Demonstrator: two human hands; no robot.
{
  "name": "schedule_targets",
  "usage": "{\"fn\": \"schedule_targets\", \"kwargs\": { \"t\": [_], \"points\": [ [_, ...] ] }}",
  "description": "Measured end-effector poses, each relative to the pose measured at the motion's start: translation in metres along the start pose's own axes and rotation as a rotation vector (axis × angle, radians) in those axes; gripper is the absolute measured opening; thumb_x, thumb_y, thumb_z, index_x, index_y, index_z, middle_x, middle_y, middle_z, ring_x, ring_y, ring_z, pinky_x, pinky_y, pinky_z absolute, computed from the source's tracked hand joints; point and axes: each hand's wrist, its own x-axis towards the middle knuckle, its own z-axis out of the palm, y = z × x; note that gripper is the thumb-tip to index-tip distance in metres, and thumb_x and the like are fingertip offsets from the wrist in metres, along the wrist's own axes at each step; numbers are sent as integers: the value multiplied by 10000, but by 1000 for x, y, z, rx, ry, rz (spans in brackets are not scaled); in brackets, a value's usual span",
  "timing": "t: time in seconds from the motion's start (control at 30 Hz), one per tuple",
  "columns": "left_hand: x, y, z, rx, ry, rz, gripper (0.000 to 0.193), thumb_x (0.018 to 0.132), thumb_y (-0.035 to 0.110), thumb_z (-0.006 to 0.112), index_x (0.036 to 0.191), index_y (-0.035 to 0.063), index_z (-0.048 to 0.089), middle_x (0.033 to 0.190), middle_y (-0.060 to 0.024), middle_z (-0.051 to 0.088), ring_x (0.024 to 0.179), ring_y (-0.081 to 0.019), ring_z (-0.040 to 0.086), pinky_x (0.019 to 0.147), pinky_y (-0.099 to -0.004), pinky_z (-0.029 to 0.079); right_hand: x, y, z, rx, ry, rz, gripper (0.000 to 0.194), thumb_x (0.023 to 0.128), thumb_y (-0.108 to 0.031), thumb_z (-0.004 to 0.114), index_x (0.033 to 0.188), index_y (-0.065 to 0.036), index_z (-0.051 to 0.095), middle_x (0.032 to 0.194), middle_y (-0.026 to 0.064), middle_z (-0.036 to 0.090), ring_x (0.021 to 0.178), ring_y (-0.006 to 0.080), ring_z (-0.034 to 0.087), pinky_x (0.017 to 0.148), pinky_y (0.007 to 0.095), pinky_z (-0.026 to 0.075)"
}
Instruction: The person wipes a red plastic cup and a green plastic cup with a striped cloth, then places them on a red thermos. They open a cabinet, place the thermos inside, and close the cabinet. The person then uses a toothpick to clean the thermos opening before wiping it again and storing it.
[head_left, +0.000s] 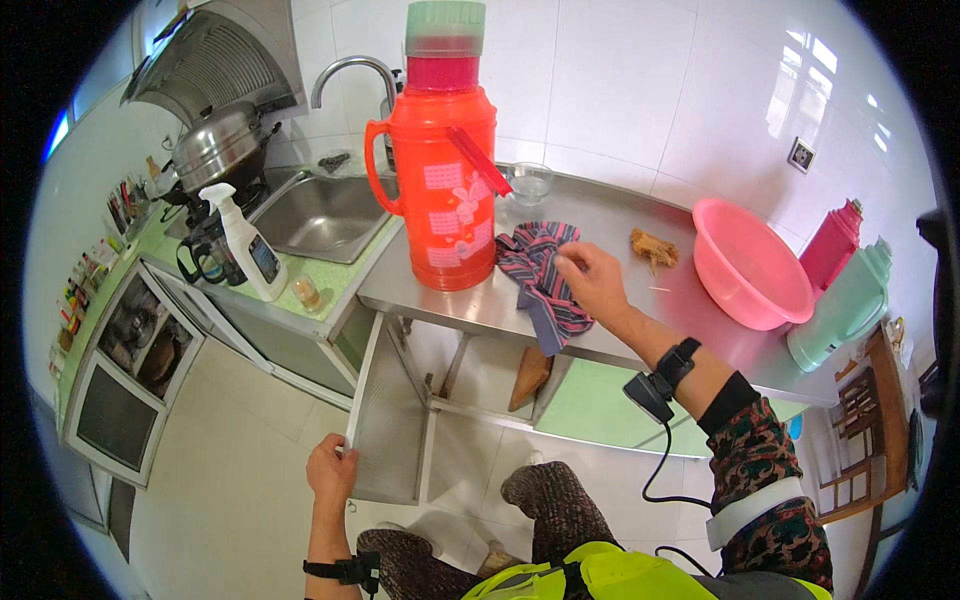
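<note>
My left hand (331, 463) grips the free edge of an open cabinet door (386, 420), which has a pale frame and a frosted panel. Above the steel counter, my right hand (596, 281) is at a crumpled striped cloth (541, 274), its fingers curled. Whether they pinch the cloth is hard to tell. One end of the cloth hangs over the counter's front edge. Left of it stands a large orange-red thermos flask (450, 195) with a handle and a pale green cap. Inside the open cabinet lies a brown wedge-shaped object (531, 377).
A pink plastic basin (750, 262) leans near a red flask (832, 244) and a green flask (844, 304). A glass bowl (530, 184) and a brown fibrous scrubber (654, 249) lie behind the cloth. Leftward are a sink (326, 214), a spray bottle (244, 247) and a small jar (306, 292).
</note>
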Motion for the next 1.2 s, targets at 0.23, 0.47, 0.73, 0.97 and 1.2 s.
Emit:
{"fn": "schedule_targets", "kwargs": {
  "t": [0.23, 0.47, 0.73, 0.97, 1.2],
  "points": [
    [11, -32, 7, 353, 352, 151, 176, 766, 193, 672, 896, 118, 579, 835, -107, 559, 810, -328, 569, 665, -459, 481, 62, -133, 119, 653, -135, 18, 385, 866, -165, 621, 1194, 32, 571, 1124, 184, 646, 1070, 223, 616, 904, 322, 475],
    [32, -47, -8, 378, 284, 165, 274, 721, 248, 708, 902, 96, 569, 853, -103, 562, 862, -329, 566, 688, -466, 478, 162, -194, 199, 421, 39, 426, 567, 886, -370, 489, 1294, 24, 481, 1278, 273, 533, 1216, 379, 497, 1001, 428, 389],
    [42, -53, -12, 407, 308, 219, 316, 688, 260, 735, 887, 88, 561, 867, -104, 584, 857, -325, 571, 684, -453, 486, 173, -199, 212, 491, 153, 416, 515, 888, -426, 448, 1160, 9, 499, 1194, 293, 546, 1132, 433, 515, 944, 471, 394],
    [43, -52, -12, 395, 330, 244, 306, 696, 258, 729, 865, 81, 547, 860, -111, 583, 840, -331, 571, 690, -452, 480, 152, -198, 192, 507, 194, 449, 613, 900, -526, 434, 1074, 55, 529, 1123, 304, 572, 1103, 440, 534, 928, 474, 399],
    [34, -48, -9, 362, 347, 301, 298, 721, 238, 725, 868, 65, 532, 864, -127, 582, 856, -344, 564, 720, -456, 475, 119, -185, 115, 757, 254, 571, 550, 895, -589, 497, 788, -52, 557, 717, 75, 552, 653, 196, 519, 593, 346, 412]
  ]
}}
